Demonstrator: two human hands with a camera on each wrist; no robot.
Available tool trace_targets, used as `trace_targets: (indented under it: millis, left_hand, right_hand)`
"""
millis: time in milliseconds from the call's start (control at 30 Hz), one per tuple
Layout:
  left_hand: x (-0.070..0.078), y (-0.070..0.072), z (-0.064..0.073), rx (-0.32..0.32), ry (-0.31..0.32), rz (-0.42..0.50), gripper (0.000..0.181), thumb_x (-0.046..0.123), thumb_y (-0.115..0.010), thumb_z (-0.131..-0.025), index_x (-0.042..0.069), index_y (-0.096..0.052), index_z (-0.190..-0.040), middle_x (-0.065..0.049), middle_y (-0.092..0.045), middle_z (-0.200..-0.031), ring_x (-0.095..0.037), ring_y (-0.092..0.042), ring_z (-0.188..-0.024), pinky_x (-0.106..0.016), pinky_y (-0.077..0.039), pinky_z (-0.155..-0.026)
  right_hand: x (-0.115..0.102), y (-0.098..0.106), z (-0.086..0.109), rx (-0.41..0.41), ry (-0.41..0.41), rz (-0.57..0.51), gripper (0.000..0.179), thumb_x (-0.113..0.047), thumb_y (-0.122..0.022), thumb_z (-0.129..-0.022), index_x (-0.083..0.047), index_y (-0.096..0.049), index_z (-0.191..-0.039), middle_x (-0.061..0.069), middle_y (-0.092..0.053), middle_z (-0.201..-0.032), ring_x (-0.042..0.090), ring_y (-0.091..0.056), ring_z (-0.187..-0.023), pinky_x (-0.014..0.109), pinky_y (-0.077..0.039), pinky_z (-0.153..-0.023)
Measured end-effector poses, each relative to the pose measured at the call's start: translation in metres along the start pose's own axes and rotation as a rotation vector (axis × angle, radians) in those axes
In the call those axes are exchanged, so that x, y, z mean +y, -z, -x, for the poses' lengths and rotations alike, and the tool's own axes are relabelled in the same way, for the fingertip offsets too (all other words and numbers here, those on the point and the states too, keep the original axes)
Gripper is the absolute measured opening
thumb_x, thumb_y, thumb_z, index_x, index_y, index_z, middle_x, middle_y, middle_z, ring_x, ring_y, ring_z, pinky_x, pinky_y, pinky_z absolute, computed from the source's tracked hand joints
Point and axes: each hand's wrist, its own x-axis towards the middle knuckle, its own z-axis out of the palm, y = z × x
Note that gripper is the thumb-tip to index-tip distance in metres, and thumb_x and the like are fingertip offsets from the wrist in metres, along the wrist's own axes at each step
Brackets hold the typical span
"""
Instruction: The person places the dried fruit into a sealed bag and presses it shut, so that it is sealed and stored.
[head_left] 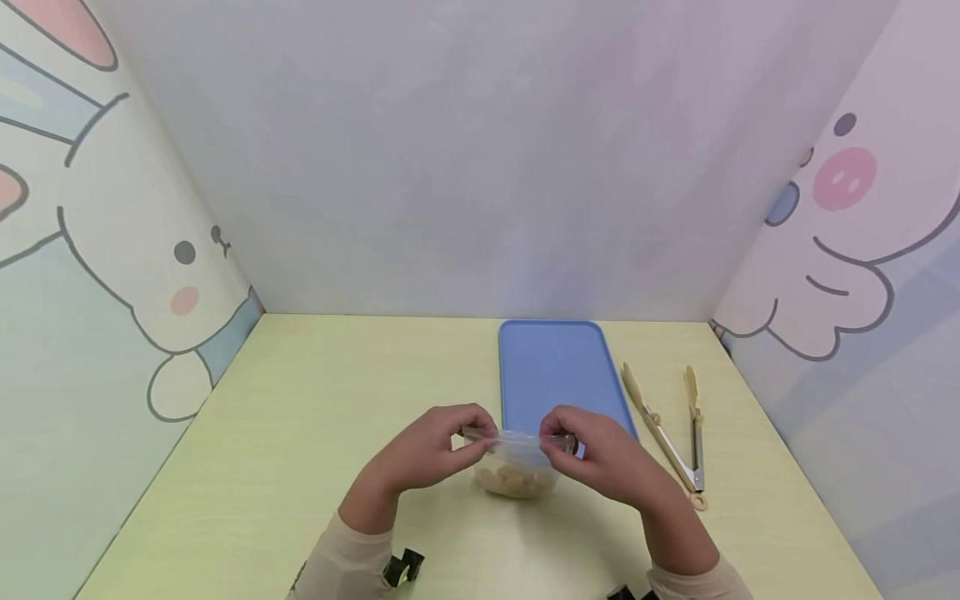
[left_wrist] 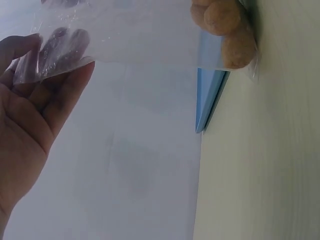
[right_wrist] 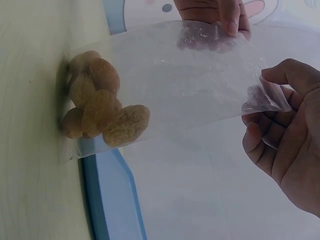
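A clear plastic bag (head_left: 521, 454) stands upright on the table, its top edge stretched sideways between both hands. My left hand (head_left: 435, 446) pinches the upper left corner between thumb and fingers. At the opposite upper corner, my right hand (head_left: 600, 454) pinches the plastic the same way. Several brown, rounded pieces (right_wrist: 95, 95), one of them deeply wrinkled like a walnut, lie piled in the bottom of the bag. In the left wrist view, the left fingers show through the thin film (left_wrist: 135, 35).
Just behind the bag lies a blue tray (head_left: 558, 371) with a low rim. Tongs (head_left: 675, 458) with beige tips and metal arms rest spread on the right of the table (head_left: 360, 367). Walls with cartoon animals enclose the sides, and a plain grey wall (head_left: 480, 167) stands at the back.
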Motion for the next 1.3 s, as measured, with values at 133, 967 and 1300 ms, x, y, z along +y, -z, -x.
trace_targets:
  millis: [133,967,1300]
  left_hand:
    - [-0.002,-0.002,-0.001,0.016,-0.069,-0.056,0.004,0.016,-0.061,-0.098,0.016,-0.064,-0.099,0.007,-0.069,-0.094,-0.004,-0.066,-0.090,-0.025,-0.053,-0.083]
    - [0.003,-0.010,-0.005,0.021,-0.119,-0.113,0.004,0.012,-0.060,-0.096,0.013,-0.063,-0.099,0.006,-0.067,-0.094,-0.002,-0.066,-0.092,-0.020,-0.051,-0.083]
    - [0.010,-0.012,-0.007,-0.009,-0.071,-0.092,0.004,0.017,-0.061,-0.097,0.014,-0.060,-0.099,0.008,-0.064,-0.094,-0.002,-0.065,-0.094,-0.021,-0.051,-0.086]
  right_hand:
    - [0.000,-0.003,-0.001,0.020,0.019,0.040,0.021,-0.004,-0.064,-0.088,-0.022,-0.055,-0.091,-0.017,-0.056,-0.086,-0.002,-0.056,-0.078,0.020,-0.050,-0.069]
    - [-0.005,-0.011,-0.005,0.053,0.087,0.081,0.021,-0.003,-0.066,-0.083,-0.020,-0.055,-0.088,-0.016,-0.056,-0.082,-0.002,-0.051,-0.073,0.014,-0.046,-0.068]
    - [-0.007,-0.014,-0.006,0.019,0.070,0.068,0.009,-0.015,-0.065,-0.092,-0.021,-0.059,-0.094,-0.017,-0.060,-0.087,-0.001,-0.055,-0.078,0.019,-0.049,-0.070]
